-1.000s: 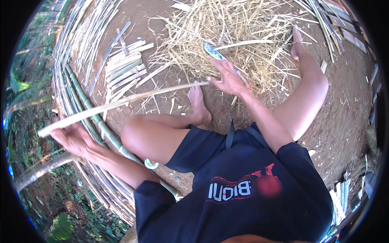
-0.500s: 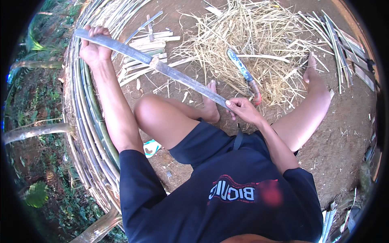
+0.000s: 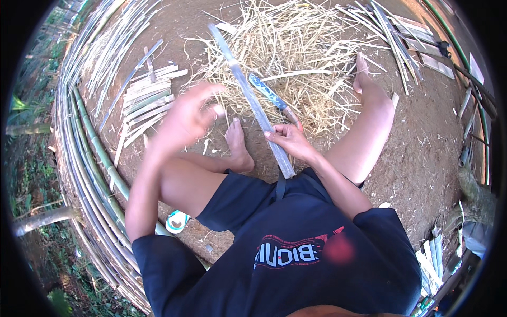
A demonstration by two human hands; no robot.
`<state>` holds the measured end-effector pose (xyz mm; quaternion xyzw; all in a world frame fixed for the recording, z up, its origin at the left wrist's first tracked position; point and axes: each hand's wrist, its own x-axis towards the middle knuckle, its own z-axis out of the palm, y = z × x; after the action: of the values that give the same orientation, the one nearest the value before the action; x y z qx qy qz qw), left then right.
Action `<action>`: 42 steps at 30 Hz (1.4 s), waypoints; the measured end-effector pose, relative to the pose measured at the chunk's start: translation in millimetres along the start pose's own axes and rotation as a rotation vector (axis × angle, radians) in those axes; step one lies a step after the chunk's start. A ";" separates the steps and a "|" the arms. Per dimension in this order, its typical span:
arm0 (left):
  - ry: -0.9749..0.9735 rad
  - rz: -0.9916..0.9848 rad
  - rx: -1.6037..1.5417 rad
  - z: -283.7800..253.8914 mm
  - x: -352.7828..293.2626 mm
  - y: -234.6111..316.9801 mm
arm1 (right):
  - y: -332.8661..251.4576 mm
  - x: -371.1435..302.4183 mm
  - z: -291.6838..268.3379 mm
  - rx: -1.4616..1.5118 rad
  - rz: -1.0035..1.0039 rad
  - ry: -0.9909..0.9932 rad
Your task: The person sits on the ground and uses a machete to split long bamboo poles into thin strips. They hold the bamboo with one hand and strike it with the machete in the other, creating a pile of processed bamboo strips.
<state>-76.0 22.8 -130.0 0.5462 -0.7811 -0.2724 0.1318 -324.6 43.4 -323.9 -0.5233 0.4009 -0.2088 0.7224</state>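
A person in a black T-shirt and dark shorts sits on bare earth, knees apart. The right hand holds a long split-bamboo strip near its lower end, the thumb pressed on the upper face and the other fingers closed around the edge and underside. The strip slants away from the lap, its near end just above the shorts and its blurred far end over the edge of a heap of pale bamboo shavings; a lighter node shows partway along it. The left hand, smeared by motion, is raised above the left knee, apart from the strip, with fingers curved and a wide gap between them and the thumb; nothing is visible in its grasp. Beside the strip, a knife-like tool with a blue-and-white length and a brown, red-ended handle lies on the shavings. To the left are a stack of short bamboo slats, a spread of thin strips and a curving row of long poles. A white-and-teal sandal sits by the left thigh. More narrow strips lie at upper right, next to flat boards.
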 end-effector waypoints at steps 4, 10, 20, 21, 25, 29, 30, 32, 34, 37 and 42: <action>-0.249 0.396 0.297 72.0 -25.8 34.7 | 1.1 5.6 7.2 0.245 0.002 0.092; -0.086 0.555 0.449 116.8 -33.9 33.7 | -15.7 7.9 12.7 0.464 0.088 0.052; 0.725 0.196 0.053 -33.0 -0.9 47.0 | -1.6 70.4 -38.6 0.149 0.089 0.423; 0.847 0.176 -0.073 -53.1 7.1 51.9 | 41.3 87.1 -60.4 0.045 0.097 0.513; 0.996 0.110 -0.290 -112.3 4.1 44.5 | 116.5 100.2 -72.6 -0.605 0.323 0.562; 0.976 0.066 -0.373 -112.1 5.6 20.9 | 150.9 91.1 -62.9 -0.822 0.483 0.527; 0.981 0.058 -0.376 -109.9 6.6 17.9 | 151.9 90.0 -63.8 -0.782 0.508 0.492; 0.992 0.043 -0.385 -107.3 9.9 11.7 | 140.5 92.4 -68.8 -0.739 0.503 0.394; 1.033 0.006 -0.340 -109.8 3.7 8.3 | 94.0 80.5 -59.1 -0.676 0.490 0.239; 1.073 0.003 -0.283 -120.5 7.9 14.3 | 68.1 76.8 -46.4 -0.418 0.386 0.186; 1.069 -0.012 -0.242 -120.0 10.2 8.4 | 31.7 59.7 -36.5 -0.111 0.393 0.313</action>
<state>-25.8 -18.2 -28.1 0.5939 -0.5652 -0.0457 0.5707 -322.2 -9.6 -379.5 -0.4354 0.6126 -0.1204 0.6485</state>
